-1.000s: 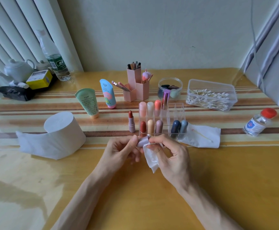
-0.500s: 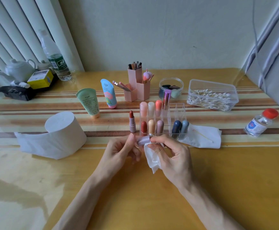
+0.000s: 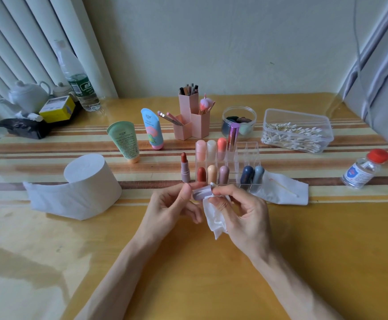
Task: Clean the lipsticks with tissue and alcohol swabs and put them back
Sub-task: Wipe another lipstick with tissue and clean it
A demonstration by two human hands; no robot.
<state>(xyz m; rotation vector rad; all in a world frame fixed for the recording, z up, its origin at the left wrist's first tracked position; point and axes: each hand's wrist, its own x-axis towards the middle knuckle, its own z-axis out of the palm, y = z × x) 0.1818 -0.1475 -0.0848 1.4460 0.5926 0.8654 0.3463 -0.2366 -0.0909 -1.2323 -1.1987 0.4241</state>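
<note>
Near edge of the table (image 3: 188,278): our left hand (image 3: 172,204) pinches one end of a mauve lipstick cap (image 3: 201,193) btw thumb & fingertips. Our right hand (image 3: 241,213), fingers curled, pinches the other end thru a crumpled tissue (image 3: 213,219). Just behind, an uncapped lipstick (image 3: 185,168) stands upright beside the clear organizer (image 3: 249,151), w/ capped lipsticks in two rows. Farther right: alcohol bottle (image 3: 361,173), then cotton-swab box (image 3: 297,132).
</note>
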